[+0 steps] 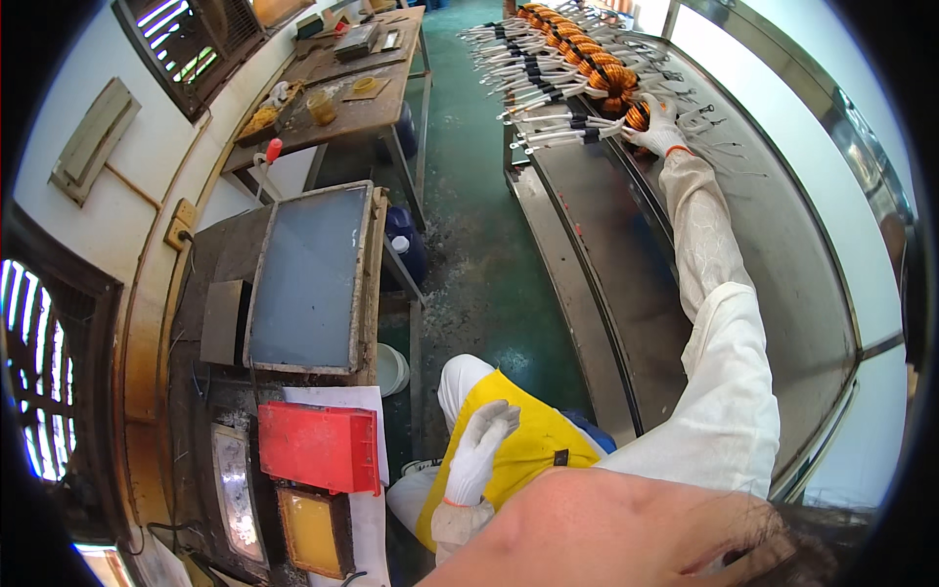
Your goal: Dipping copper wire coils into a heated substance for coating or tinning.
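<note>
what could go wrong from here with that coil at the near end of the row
The right hand grips the nearest orange coil at arm's stretch, while the left hand is empty by the apron, so the hold could slip.
The white leads lie crowded together and might tangle.
Some jut past the edge of the metal bench, so something passing could snag them.
</note>
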A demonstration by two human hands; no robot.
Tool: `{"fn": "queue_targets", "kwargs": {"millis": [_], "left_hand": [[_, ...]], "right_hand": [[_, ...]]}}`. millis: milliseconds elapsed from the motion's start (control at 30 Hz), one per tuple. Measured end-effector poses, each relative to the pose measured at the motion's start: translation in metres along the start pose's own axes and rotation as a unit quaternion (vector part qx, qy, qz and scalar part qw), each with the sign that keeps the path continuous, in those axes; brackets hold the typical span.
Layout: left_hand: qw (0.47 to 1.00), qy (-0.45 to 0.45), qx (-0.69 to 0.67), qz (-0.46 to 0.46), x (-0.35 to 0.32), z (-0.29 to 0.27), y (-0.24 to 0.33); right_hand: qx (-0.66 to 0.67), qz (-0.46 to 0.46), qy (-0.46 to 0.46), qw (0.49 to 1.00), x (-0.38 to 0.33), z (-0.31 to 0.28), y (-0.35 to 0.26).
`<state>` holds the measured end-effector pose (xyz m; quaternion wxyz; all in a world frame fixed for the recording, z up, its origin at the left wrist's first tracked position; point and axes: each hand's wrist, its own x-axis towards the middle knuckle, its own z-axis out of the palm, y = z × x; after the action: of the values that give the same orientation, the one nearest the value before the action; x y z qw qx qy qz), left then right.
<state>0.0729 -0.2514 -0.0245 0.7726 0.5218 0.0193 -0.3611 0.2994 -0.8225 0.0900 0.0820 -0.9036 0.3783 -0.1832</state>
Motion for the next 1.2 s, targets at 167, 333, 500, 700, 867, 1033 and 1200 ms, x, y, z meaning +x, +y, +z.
{"fn": "queue_targets", "kwargs": {"millis": [167,333,500,700,867,1033,1200], "left_hand": [[1.000,0.018,0.000,-0.012,0.009,-0.001,-0.003],[0.999,0.038,-0.018,-0.010,0.013,0.005,-0.004],[0.998,0.061,-0.002,-0.027,0.013,0.014,-0.003],[0.998,0.068,-0.001,-0.016,0.011,0.021,-0.002],[0.998,0.053,0.008,-0.014,0.007,0.018,-0.007],[0.998,0.062,0.017,-0.016,0.004,0.024,-0.006],[0.998,0.056,0.005,0.010,0.002,0.019,-0.009]], "right_hand": [[-0.023,-0.010,-0.013,1.000,0.026,0.016,-0.018],[0.011,-0.044,0.058,0.997,0.056,0.039,-0.021],[0.026,-0.031,0.065,0.997,0.060,0.040,-0.036],[0.060,-0.047,0.134,0.988,0.022,0.061,-0.033],[0.242,-0.047,0.261,0.933,-0.005,0.088,-0.022],[0.265,-0.002,0.142,0.954,0.010,0.091,-0.002],[0.181,-0.037,0.151,0.971,0.007,0.097,-0.012]]}}
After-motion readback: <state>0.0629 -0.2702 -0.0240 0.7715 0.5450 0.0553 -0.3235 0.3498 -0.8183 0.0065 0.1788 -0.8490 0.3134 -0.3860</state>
